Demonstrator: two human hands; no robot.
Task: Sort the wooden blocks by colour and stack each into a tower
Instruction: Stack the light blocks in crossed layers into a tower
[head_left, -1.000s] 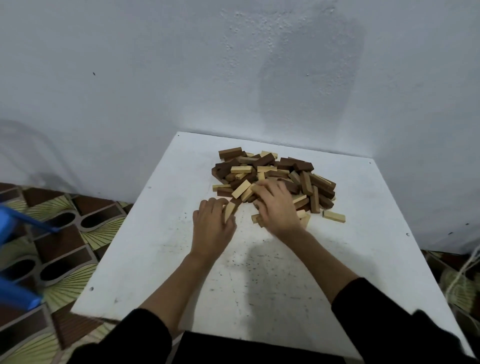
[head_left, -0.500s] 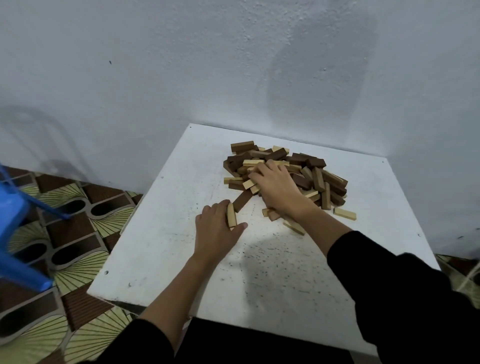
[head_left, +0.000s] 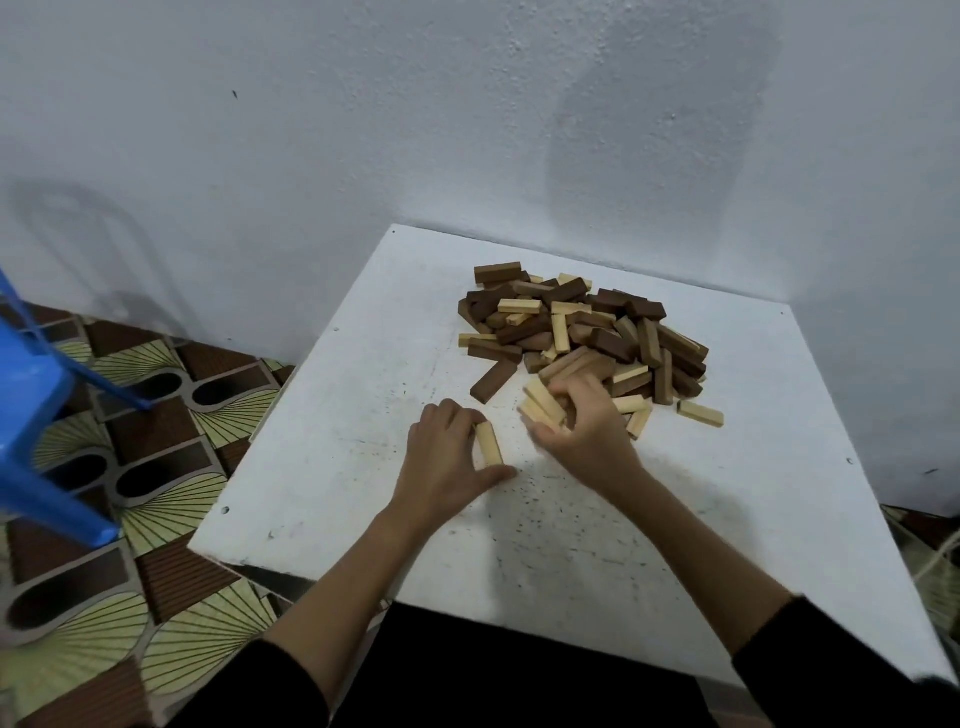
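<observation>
Blocks pile (head_left: 582, 332) sits upper centre of white table (head_left: 363, 415), dark brown and pale pieces mixed, unsorted. Left hand (head_left: 447, 462) at frame centre, fingers and thumb curled round single pale block (head_left: 489, 442) lying on tabletop. Right hand (head_left: 582, 421) just right of it, at pile's near edge, fingers curled round bunch of pale blocks (head_left: 543, 402). Lone dark block (head_left: 493, 381) lies apart at pile's left edge; lone pale piece (head_left: 700, 413) at right edge. Blue stool (head_left: 31, 415) at left of frame on patterned floor (head_left: 182, 623).
</observation>
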